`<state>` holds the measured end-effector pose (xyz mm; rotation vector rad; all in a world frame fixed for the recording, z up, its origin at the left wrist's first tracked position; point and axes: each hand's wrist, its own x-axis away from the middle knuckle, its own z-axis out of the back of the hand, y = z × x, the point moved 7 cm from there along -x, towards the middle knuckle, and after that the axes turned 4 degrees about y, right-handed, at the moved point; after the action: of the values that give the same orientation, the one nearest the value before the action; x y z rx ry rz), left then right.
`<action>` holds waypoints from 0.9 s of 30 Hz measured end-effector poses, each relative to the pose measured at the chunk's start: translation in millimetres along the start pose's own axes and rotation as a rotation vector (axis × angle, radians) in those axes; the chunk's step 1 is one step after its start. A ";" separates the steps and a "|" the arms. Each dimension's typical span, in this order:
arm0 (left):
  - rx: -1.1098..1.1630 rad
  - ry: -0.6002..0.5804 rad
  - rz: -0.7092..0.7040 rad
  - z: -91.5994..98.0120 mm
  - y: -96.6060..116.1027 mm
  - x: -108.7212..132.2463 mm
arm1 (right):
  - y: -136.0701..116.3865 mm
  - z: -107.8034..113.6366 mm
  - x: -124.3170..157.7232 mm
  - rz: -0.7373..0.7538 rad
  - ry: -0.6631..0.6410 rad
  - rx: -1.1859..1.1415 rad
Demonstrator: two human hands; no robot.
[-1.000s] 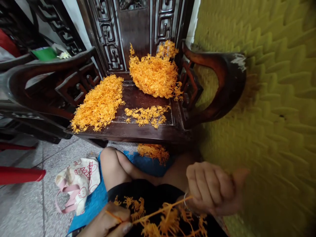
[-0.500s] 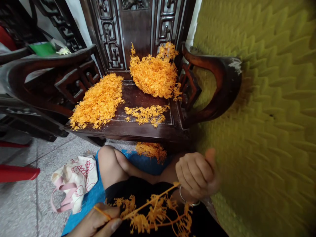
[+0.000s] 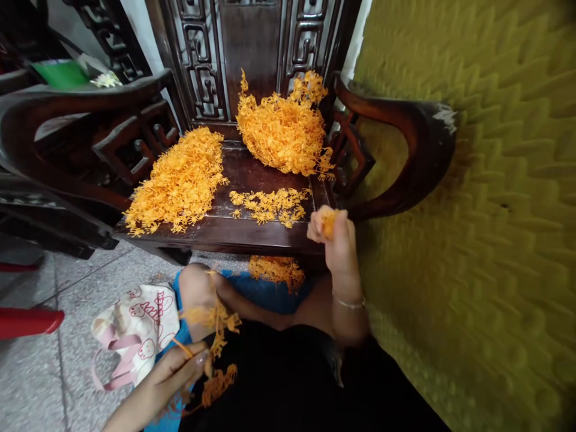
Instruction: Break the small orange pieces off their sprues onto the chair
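My left hand (image 3: 182,372), low at the left above my lap, pinches an orange stem (image 3: 219,321) with small spidery, flower-like pieces on its side branches. My right hand (image 3: 330,234) is closed near the chair seat's front right corner, and a bit of orange shows between its thumb and fingers. In front of it, a thin scatter of loose orange pieces (image 3: 274,206) lies on the dark wooden seat (image 3: 236,168). A large heap of such pieces (image 3: 180,180) covers the seat's left side. A tangled pile of orange stems (image 3: 283,132) sits at the back right.
Carved armrests flank the seat, the right one (image 3: 418,150) close to a green-yellow textured surface (image 3: 504,252). More orange pieces (image 3: 276,273) lie under the seat on a blue sheet (image 3: 240,294). A white bag with pink straps (image 3: 139,327) rests on the floor beside my knee.
My right hand has moved up and away from the stem toward the seat, with something orange in its fingers. My left hand still holds the stem, which has swung to a more upright position.
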<state>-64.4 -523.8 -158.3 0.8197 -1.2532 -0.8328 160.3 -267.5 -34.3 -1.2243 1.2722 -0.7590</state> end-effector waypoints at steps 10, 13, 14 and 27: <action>-0.083 -0.184 -0.076 -21.0 11.9 -15.2 | 76.6 52.7 -75.6 0.071 0.101 1.035; 0.051 -0.199 -0.083 -32.4 15.1 -19.9 | 82.3 56.3 -69.7 0.099 0.047 0.916; 0.097 -0.184 -0.081 -35.7 17.1 -21.8 | 82.3 56.7 -67.1 0.116 0.024 0.852; 0.304 0.015 -0.216 -74.0 66.6 -35.3 | 81.7 52.7 -42.9 0.212 0.068 1.038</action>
<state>10.0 -456.5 -125.4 1.2205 -1.3115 -0.8157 186.3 -194.3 -106.8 -0.2202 0.8228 -1.0999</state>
